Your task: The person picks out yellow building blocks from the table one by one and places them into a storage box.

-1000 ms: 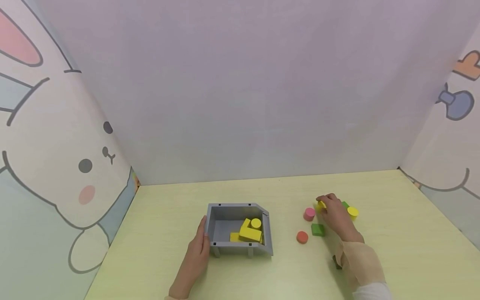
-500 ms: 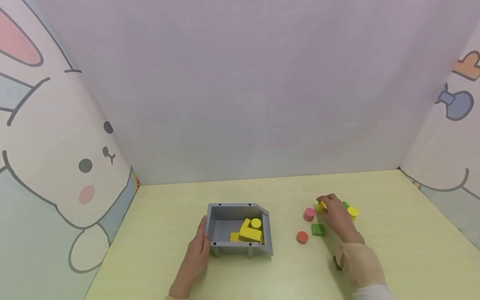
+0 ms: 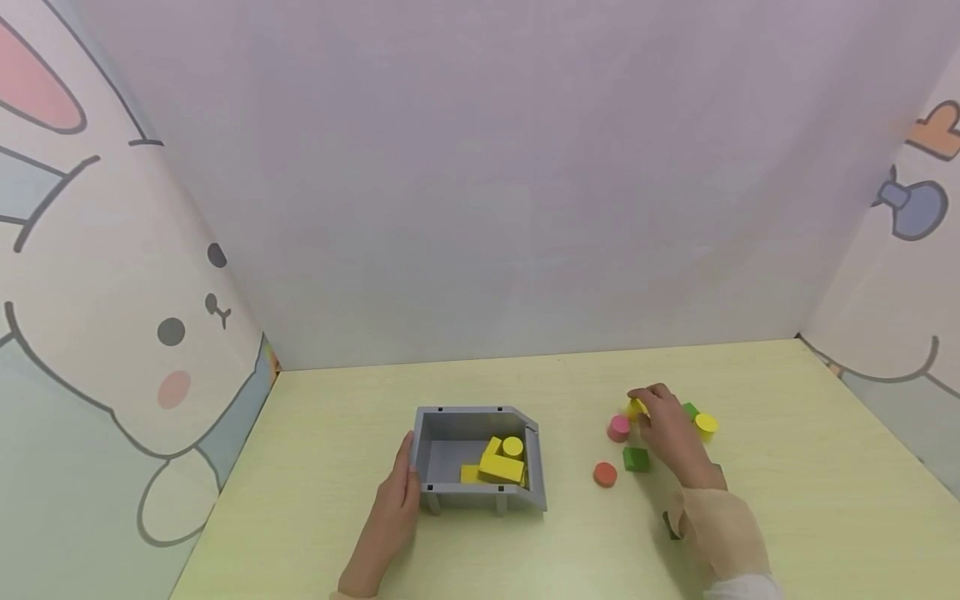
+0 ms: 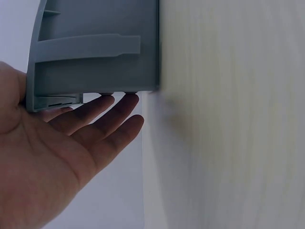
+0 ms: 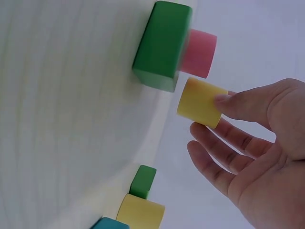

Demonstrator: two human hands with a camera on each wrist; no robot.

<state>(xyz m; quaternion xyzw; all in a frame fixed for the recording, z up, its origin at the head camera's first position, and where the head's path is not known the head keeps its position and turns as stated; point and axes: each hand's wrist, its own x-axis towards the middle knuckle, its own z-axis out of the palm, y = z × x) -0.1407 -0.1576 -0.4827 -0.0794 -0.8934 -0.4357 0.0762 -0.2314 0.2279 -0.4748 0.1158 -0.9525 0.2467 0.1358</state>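
Note:
A grey storage bin [image 3: 480, 502] stands on the table with several yellow blocks [image 3: 501, 468] in its right part. My left hand [image 3: 392, 492] holds its left end; in the left wrist view the thumb lies by the rim and the fingers touch the end wall from outside. My right hand [image 3: 671, 429] pinches a yellow cylinder block [image 5: 200, 102] between thumb and fingers. Near that hand lie a pink cylinder [image 3: 618, 428], a green block [image 3: 636, 459], a second yellow cylinder [image 3: 706, 427] and another green block [image 3: 690, 410], partly hidden by the hand.
A flat red disc [image 3: 605, 475] lies between the bin and the right hand. A dark green block [image 3: 671, 527] shows partly under the right sleeve [image 3: 723, 529]. Behind the table [image 3: 360, 400] rises a plain pale curtain [image 3: 525, 183], with printed cartoon panels at both sides.
My right hand has shifted slightly up and left, and the yellow cylinder in its fingers has moved with it. The left hand and the bin stay put.

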